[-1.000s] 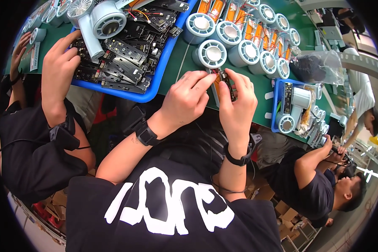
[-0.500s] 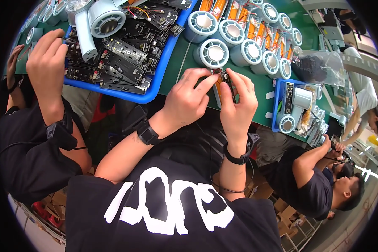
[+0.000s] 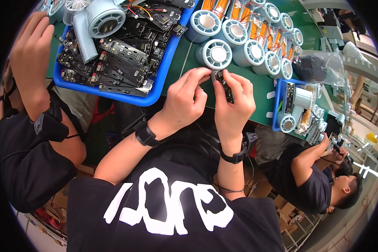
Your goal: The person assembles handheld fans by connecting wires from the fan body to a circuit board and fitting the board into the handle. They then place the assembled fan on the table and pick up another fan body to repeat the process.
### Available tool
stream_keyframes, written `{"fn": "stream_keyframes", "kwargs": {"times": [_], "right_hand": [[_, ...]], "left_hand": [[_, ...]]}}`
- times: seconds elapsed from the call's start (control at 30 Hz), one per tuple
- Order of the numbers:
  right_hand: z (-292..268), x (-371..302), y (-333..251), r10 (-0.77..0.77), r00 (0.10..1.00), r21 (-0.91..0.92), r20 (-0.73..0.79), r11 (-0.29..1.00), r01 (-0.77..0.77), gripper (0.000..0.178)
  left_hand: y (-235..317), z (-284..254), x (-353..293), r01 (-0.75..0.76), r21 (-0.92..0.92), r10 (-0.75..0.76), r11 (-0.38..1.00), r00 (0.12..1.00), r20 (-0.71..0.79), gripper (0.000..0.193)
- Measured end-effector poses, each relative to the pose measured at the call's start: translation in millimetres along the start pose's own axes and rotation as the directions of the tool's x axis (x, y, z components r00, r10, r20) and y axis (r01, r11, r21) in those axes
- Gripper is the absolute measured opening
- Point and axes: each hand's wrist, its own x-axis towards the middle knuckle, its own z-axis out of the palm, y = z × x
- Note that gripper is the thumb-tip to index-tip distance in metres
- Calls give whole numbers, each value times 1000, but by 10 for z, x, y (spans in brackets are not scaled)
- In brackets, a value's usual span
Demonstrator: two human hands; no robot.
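Black and stiff-looking, the slim circuit board (image 3: 228,90) tilts between one and two o'clock from the centre of my view, pinched along its sides by the thumb and fingers of my right hand (image 3: 235,101). My left hand (image 3: 184,98), half curled, sits at the board's nine o'clock, index finger reaching toward its upper end; whether it grips anything, I cannot tell. Just beyond, at eleven o'clock, a pale-blue fan unit (image 3: 217,54) rests on the green surface (image 3: 177,64). I judge the board light, rigid and fragile, its faces perhaps slippery; I'd hold its long edges, clear of components. A blue tray (image 3: 152,100) lies at ten o'clock.
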Motion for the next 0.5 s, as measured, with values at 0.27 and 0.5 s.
{"fn": "stream_keyframes", "kwargs": {"times": [0.27, 0.5], "right_hand": [[102, -67, 69, -73, 996, -81, -60, 994, 68, 31], [-4, 150, 107, 68, 992, 67, 105, 995, -75, 29]], "left_hand": [[-13, -10, -9, -5, 2, 5, 1000, 1000, 9, 43], [-13, 12, 74, -14, 22, 13, 1000, 999, 39, 43]]}}
